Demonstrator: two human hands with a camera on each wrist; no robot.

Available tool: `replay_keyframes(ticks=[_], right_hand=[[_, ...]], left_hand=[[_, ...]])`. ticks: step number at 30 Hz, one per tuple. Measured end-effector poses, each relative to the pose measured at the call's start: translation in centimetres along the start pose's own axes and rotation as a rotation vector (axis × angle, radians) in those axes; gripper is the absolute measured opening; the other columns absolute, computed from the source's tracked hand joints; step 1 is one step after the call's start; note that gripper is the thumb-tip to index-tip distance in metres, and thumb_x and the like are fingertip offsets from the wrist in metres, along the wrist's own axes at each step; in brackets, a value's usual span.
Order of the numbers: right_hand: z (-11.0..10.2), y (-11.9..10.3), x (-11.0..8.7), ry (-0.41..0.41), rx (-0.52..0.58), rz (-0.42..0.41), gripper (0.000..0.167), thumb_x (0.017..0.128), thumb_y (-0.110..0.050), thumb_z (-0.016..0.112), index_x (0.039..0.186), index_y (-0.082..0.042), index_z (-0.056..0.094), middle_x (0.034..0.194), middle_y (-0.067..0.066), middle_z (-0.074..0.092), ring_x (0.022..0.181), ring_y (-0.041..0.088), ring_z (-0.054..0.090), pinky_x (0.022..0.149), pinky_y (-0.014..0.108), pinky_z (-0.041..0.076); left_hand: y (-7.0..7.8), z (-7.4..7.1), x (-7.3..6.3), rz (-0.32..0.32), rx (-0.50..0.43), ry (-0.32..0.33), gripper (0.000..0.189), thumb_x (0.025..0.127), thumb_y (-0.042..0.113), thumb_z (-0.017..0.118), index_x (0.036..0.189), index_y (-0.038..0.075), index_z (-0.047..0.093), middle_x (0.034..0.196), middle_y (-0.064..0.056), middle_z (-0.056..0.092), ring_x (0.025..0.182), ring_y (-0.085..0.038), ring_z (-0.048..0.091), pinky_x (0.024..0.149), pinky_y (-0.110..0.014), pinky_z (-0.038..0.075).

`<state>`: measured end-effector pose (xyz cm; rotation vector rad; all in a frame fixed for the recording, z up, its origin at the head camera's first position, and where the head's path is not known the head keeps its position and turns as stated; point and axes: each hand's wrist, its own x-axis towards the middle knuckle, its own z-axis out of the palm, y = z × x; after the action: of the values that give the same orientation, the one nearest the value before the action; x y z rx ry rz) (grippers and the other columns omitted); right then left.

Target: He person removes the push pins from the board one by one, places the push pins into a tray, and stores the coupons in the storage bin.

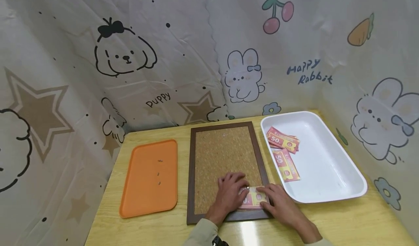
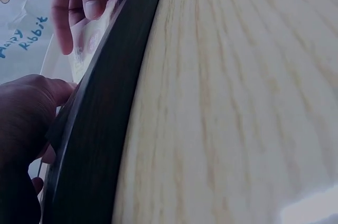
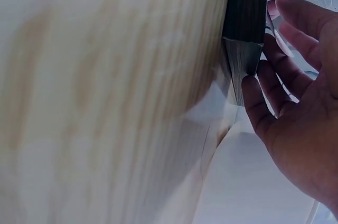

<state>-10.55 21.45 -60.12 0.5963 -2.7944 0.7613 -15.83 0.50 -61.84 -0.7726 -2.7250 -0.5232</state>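
A pink and yellow coupon (image 1: 253,199) marked with large figures lies at the lower right of a brown-framed cork board (image 1: 226,153). My left hand (image 1: 230,191) bends over its left part, the thumb and a finger closing at a small shiny metal pin (image 1: 247,188) by the coupon's upper edge. On the coupon's right side rest the thumb and fingers of my right hand (image 1: 279,204), fairly straight and spread. In the right wrist view, other fingers of the right hand (image 3: 296,86) reach past the corner of the dark frame (image 3: 245,18).
Right of the board stands a white basin (image 1: 322,158) with several similar coupons (image 1: 283,140) along its left side. An orange tray (image 1: 148,180) with a few tiny dark pieces (image 1: 159,183) lies to the left. A printed curtain (image 1: 183,57) surrounds the wooden table (image 1: 108,206).
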Motion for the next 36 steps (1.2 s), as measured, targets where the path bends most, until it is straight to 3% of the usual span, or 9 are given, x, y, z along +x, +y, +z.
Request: replay_keyframes(ticks=[4, 16, 24, 36], right_hand=[[0.22, 0.03, -0.06, 0.022, -0.01, -0.017, 0.042, 0.075, -0.023, 0.081, 0.115, -0.016, 0.069, 0.102, -0.008, 0.064, 0.097, 0.011, 0.052, 0.083, 0.034, 0.046], [0.34, -0.1, -0.09, 0.025, 0.001, -0.012, 0.041, 0.074, -0.023, 0.082, 0.113, -0.018, 0.07, 0.098, -0.011, 0.063, 0.092, 0.006, 0.049, 0.079, 0.029, 0.045], [0.38, -0.01, -0.06, 0.065, 0.007, -0.031, 0.041, 0.072, -0.021, 0.082, 0.111, -0.017, 0.071, 0.095, -0.011, 0.062, 0.089, 0.005, 0.048, 0.076, 0.028, 0.044], [0.36, -0.46, 0.0, 0.094, 0.022, -0.032, 0.041, 0.07, -0.018, 0.083, 0.109, -0.014, 0.071, 0.091, -0.01, 0.063, 0.086, 0.005, 0.049, 0.074, 0.027, 0.043]], left_hand=[[0.13, 0.05, 0.06, 0.008, 0.002, 0.017, 0.01, 0.085, 0.036, 0.069, 0.094, 0.032, 0.072, 0.122, 0.011, 0.063, 0.111, -0.013, 0.054, 0.087, -0.041, 0.036], [-0.22, 0.23, -0.04, -0.011, 0.002, -0.02, 0.011, 0.086, 0.039, 0.068, 0.096, 0.034, 0.071, 0.123, 0.015, 0.061, 0.11, -0.01, 0.053, 0.087, -0.038, 0.034], [-0.46, 0.27, -0.05, 0.02, -0.019, 0.03, 0.01, 0.085, 0.037, 0.069, 0.094, 0.034, 0.071, 0.122, 0.015, 0.062, 0.108, -0.008, 0.054, 0.084, -0.037, 0.034], [-0.42, 0.08, 0.02, -0.001, -0.03, -0.012, 0.01, 0.086, 0.037, 0.069, 0.096, 0.033, 0.072, 0.123, 0.014, 0.061, 0.109, -0.009, 0.052, 0.087, -0.038, 0.034]])
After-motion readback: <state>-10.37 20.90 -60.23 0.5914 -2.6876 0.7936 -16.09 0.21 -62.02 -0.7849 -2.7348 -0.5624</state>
